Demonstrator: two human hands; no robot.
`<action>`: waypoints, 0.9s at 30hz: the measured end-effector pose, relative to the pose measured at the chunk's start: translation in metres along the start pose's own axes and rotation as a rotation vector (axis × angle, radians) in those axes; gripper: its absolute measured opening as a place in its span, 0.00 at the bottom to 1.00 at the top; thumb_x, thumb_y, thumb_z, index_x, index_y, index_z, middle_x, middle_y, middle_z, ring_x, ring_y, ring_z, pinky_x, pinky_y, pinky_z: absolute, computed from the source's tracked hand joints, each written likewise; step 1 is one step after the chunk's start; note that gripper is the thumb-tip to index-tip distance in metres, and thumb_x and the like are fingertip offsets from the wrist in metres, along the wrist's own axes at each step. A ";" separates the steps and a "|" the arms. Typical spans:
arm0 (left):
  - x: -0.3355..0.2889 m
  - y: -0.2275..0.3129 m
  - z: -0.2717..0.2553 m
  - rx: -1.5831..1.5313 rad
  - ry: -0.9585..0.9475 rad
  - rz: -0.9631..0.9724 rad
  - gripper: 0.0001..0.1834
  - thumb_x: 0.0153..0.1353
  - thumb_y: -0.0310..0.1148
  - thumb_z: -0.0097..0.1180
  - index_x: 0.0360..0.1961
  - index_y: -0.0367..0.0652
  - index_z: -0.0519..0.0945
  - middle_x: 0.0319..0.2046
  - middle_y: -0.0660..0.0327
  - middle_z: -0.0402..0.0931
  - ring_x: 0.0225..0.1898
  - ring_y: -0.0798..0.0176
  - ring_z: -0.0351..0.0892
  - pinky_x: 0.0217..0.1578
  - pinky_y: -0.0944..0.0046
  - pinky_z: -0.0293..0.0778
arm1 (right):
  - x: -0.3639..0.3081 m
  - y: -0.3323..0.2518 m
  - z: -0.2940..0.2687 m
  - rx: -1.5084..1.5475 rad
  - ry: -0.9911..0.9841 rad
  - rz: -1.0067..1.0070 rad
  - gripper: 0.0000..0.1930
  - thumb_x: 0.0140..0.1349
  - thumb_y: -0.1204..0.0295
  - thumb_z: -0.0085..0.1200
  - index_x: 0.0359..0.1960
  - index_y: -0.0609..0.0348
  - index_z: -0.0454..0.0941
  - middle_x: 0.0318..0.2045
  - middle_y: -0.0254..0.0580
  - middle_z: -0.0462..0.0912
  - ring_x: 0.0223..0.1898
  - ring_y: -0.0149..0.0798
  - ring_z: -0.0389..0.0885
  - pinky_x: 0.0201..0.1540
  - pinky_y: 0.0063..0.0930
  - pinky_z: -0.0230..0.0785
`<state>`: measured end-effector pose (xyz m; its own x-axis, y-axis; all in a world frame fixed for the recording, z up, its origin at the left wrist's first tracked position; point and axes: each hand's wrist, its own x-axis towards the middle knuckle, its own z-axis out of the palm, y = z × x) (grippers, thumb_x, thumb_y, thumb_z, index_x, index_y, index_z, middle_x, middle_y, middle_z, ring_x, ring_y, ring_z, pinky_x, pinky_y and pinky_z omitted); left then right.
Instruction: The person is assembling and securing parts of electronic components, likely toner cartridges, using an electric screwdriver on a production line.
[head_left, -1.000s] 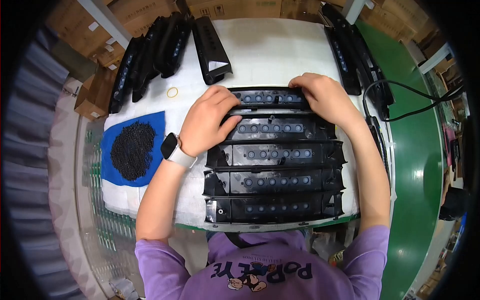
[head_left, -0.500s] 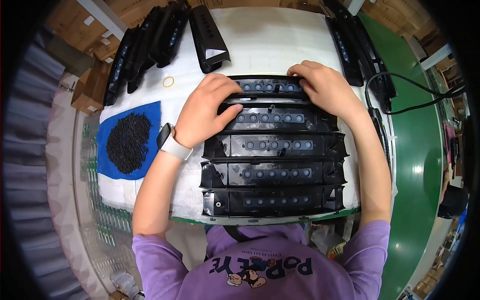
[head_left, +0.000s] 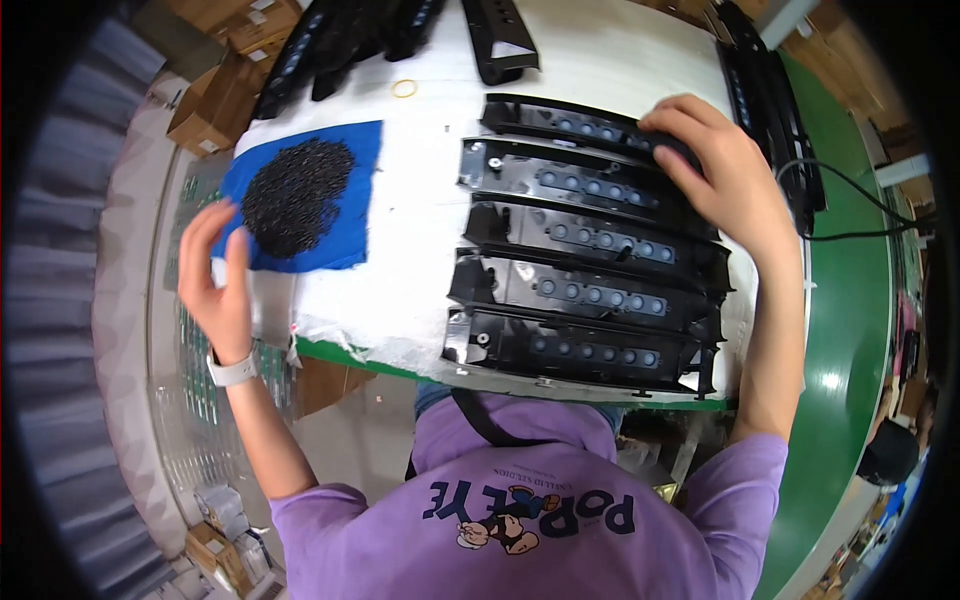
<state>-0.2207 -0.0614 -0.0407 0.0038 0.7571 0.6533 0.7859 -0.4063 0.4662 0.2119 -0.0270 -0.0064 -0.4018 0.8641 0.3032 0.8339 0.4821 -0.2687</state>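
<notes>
Several long black plastic panels [head_left: 590, 232] lie stacked in rows before me, each with a strip of round grey buttons. My right hand [head_left: 725, 170] grips the right end of the farthest panel [head_left: 540, 115], its thumb on the near side and fingers on the far side. Over at the left, my left hand [head_left: 215, 285] holds nothing, thumb and fingers apart, beside the lower left edge of a blue cloth [head_left: 352, 235]. On that cloth is a heap of small black pieces [head_left: 298, 195], seemingly screws.
More black panels stand at the far left [head_left: 345, 45] and far right [head_left: 760, 100] of the white-covered table [head_left: 410, 300]. A single panel [head_left: 497, 45] and a yellow ring [head_left: 404, 88] lie at the back. A black cable [head_left: 860, 195] loops at the right.
My left hand has let go of the farthest panel and moved left to the blue cloth. My right hand stays on that panel. The whole view has shifted.
</notes>
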 end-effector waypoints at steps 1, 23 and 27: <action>-0.024 -0.034 -0.026 -0.041 0.127 -0.151 0.11 0.59 0.23 0.53 0.44 0.37 0.77 0.45 0.58 0.76 0.47 0.64 0.74 0.48 0.66 0.70 | 0.000 -0.018 -0.004 0.001 0.016 -0.039 0.10 0.55 0.75 0.52 0.39 0.60 0.77 0.39 0.43 0.76 0.39 0.49 0.77 0.42 0.36 0.70; -0.270 -0.256 -0.158 0.839 0.147 -0.776 0.17 0.55 0.42 0.55 0.39 0.40 0.76 0.37 0.52 0.77 0.43 0.49 0.74 0.42 0.53 0.72 | -0.016 -0.274 0.069 0.161 -0.177 -0.350 0.10 0.43 0.80 0.55 0.31 0.66 0.75 0.36 0.51 0.75 0.39 0.52 0.76 0.42 0.36 0.69; -0.291 -0.306 -0.219 1.089 -0.052 -1.113 0.21 0.55 0.34 0.54 0.50 0.43 0.71 0.48 0.55 0.74 0.51 0.51 0.71 0.47 0.50 0.70 | -0.014 -0.284 0.084 0.225 -0.251 -0.383 0.11 0.43 0.79 0.56 0.31 0.65 0.76 0.35 0.50 0.75 0.38 0.52 0.77 0.41 0.37 0.70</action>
<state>-0.5975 -0.2693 -0.2431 -0.8618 0.4391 0.2539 0.4601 0.8875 0.0270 -0.0511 -0.1639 -0.0115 -0.7643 0.6141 0.1966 0.5180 0.7664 -0.3799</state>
